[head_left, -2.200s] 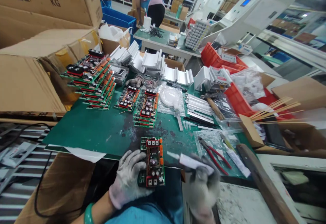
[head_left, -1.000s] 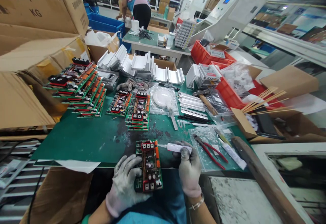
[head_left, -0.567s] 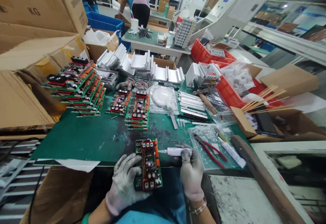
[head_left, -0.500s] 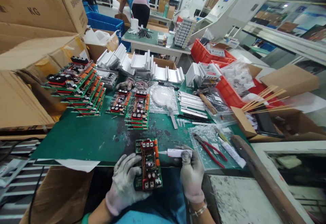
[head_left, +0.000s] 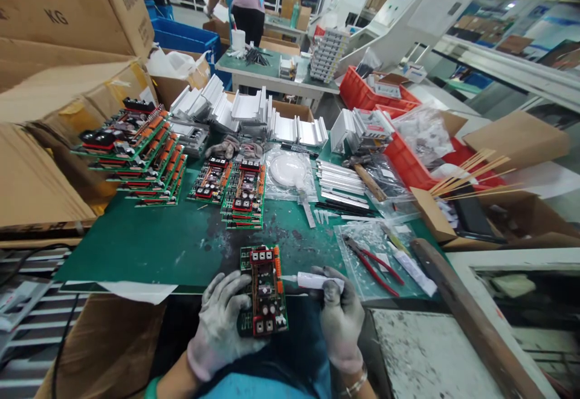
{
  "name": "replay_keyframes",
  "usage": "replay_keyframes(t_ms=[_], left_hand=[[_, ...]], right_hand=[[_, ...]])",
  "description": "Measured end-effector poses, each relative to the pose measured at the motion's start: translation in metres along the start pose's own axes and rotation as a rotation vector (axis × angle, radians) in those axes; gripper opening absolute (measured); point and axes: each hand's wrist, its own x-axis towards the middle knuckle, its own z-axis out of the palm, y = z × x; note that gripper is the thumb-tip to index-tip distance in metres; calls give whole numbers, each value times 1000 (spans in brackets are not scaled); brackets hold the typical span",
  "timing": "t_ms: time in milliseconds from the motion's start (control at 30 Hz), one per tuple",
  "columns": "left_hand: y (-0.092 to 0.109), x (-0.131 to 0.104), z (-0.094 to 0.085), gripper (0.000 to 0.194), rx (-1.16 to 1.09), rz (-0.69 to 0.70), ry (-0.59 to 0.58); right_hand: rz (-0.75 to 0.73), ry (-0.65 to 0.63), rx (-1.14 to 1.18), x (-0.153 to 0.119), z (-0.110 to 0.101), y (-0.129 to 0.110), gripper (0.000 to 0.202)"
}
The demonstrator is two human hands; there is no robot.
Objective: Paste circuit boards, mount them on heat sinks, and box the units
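My gloved left hand [head_left: 224, 320] grips the lower left side of a green circuit board [head_left: 264, 290], which lies partly over the table's front edge. Between the thumb and fingers of my gloved right hand [head_left: 342, 314] is a white tube [head_left: 319, 282]. Its thin nozzle points left and reaches the orange connectors on the board's right side. Beyond the held board, a small stack of similar boards [head_left: 244, 196] rests on the green table [head_left: 158, 248], beside another board group [head_left: 211, 180].
Taller board stack [head_left: 149, 157] at left; silver heatsinks [head_left: 249, 112] at the back. Red-handled pliers [head_left: 371, 266] and a second tube [head_left: 414, 272] lie on a plastic bag at right, near a wooden bar [head_left: 480, 320]. A person [head_left: 244, 0] stands at a far table.
The tube and my right hand have shifted slightly, with the nozzle now a little lower against the board's right side. The far person's arm has moved.
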Motion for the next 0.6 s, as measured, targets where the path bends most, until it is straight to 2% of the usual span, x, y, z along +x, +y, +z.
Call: replay_keyframes(t_ms=[200, 367, 600], left_hand=[[0, 0, 0, 47, -13, -19, 9], [0, 0, -1, 47, -16, -7, -15], [0, 0, -1, 50, -17, 1, -8]], right_hand=[[-53, 56, -90, -2, -1, -10, 35], [-150, 31, -162, -6, -2, -19, 31], [-201, 17, -214, -11, -11, -12, 32]])
